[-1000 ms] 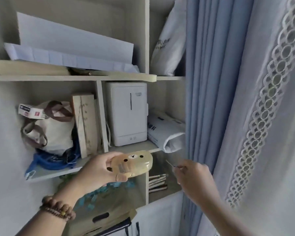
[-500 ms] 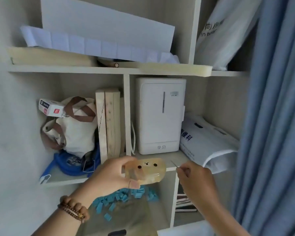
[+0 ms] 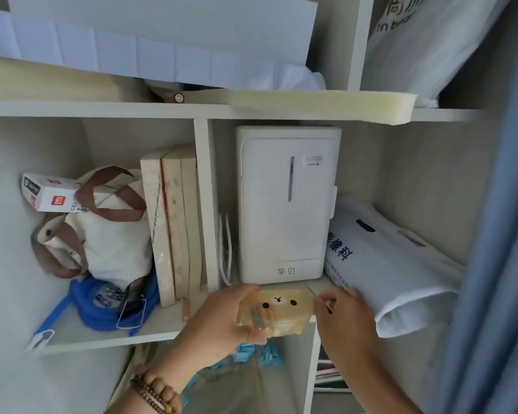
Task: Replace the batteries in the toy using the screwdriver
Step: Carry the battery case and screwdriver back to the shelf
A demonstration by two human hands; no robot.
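Your left hand (image 3: 222, 321) grasps the translucent amber plastic toy with the bear face (image 3: 281, 310), thumb under its lower edge and fingers wrapped over the top. The toy is carried by nothing else. It hangs in the air just in front of the front edge of the pale wooden shelf board (image 3: 102, 339), below the white box-shaped appliance (image 3: 284, 204) standing on that board.

Your right hand (image 3: 347, 321) is blurred, but its fingertips look pinched on a thin metal screwdriver (image 3: 314, 293), whose fine shaft points up and left at the toy's right end. Whether the tip touches the casing, I cannot tell.

The toy looks light, with a hard, smooth and probably slippery shell, so hold it by the long edges as you do now and leave the battery cover free. Thin plastic like this may crack around a screw, so press gently and keep the driver straight. You would do well to brace the toy against the shelf edge, since a screw that small is easy to drop.
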